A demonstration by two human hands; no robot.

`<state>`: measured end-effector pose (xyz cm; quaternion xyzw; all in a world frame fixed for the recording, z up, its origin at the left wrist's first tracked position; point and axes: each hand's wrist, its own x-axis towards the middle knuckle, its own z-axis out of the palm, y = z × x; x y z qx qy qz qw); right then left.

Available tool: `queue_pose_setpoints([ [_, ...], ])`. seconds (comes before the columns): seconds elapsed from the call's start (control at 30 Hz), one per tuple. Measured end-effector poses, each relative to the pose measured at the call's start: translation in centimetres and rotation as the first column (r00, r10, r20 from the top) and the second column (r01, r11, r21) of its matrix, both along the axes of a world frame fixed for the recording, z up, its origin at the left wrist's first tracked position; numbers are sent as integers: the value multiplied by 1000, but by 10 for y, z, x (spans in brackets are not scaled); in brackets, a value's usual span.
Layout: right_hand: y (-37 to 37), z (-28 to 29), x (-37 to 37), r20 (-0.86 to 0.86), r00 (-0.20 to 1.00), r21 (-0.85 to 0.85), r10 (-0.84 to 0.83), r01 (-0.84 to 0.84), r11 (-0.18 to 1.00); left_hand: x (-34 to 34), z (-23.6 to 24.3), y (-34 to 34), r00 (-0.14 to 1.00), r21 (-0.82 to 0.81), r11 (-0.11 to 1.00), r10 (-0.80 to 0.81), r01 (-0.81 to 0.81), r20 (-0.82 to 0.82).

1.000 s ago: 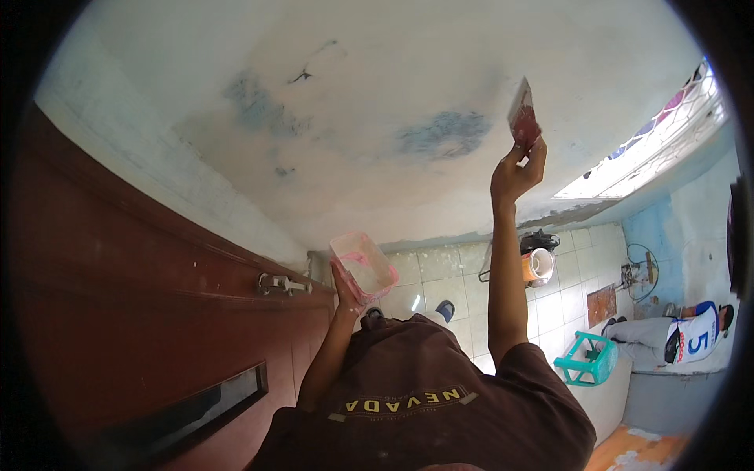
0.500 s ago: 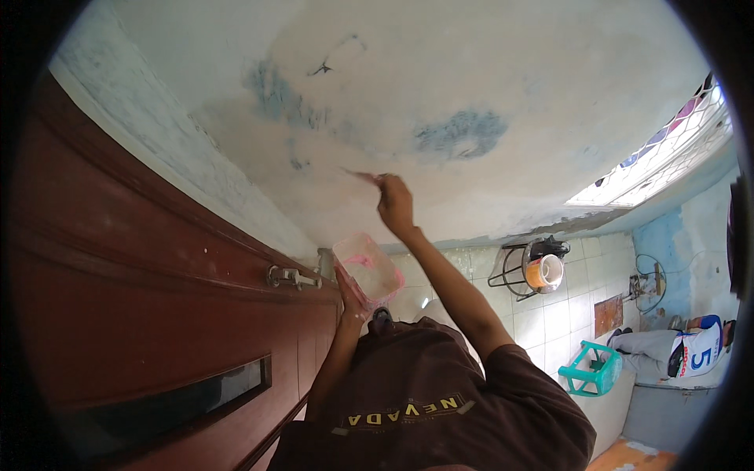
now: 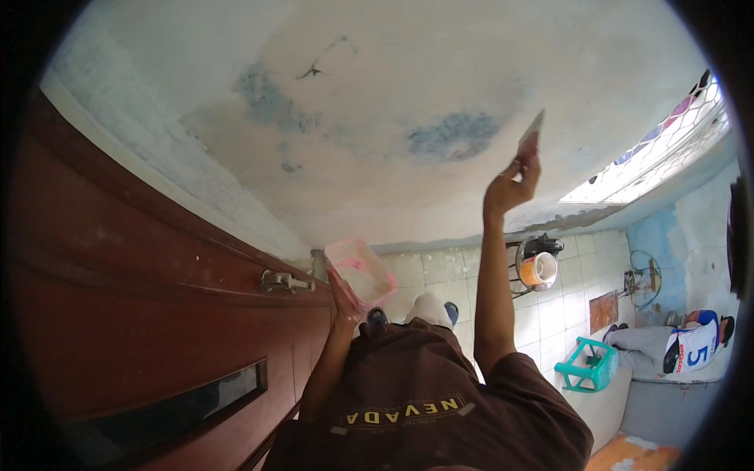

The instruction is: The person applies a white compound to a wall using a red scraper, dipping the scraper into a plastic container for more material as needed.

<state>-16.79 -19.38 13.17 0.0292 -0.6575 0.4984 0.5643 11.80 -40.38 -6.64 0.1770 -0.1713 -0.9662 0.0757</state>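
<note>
My right hand (image 3: 512,188) grips a putty knife (image 3: 531,140) with a flat, pointed-looking blade, held up before the wall to the right of the larger dark blue patch. Whether the blade touches the wall I cannot tell. Low at the left, my left hand (image 3: 344,298) is closed round the side of a pink, see-through plastic tub (image 3: 383,276) with pale paste smeared inside. The wall (image 3: 377,188) is off-white, with bluish patches (image 3: 454,135) showing through.
Close on my left is a dark red door (image 3: 157,267) with a metal handle (image 3: 284,281). On the tiled floor stand a stool carrying an orange-and-white bucket (image 3: 539,270) and a green plastic stool (image 3: 587,364). A grilled window (image 3: 644,165) and another person (image 3: 667,349) are at the right.
My right hand has swung to the right with the putty knife, past the larger blue patch, and the blade now points up to the right. The tub has barely shifted.
</note>
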Motion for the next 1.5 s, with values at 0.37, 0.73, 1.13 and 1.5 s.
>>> queue_pose_setpoints([
  [0.37,-169,-128,94,434,730,268,529,-665,698,-2,-23,-5,999,95,994,-48,50,-21],
  [0.73,2,-33,-39,160,970,269,184,-222,937,-1,-25,-4,999,83,996,-36,34,18],
  [1.13,-79,-125,38,555,708,495,437,-703,511,-8,19,-2,999,-9,999,-36,36,3],
  [1.5,-55,60,-3,65,959,426,277,-277,861,-8,-13,-12,990,97,995,44,-32,-132],
])
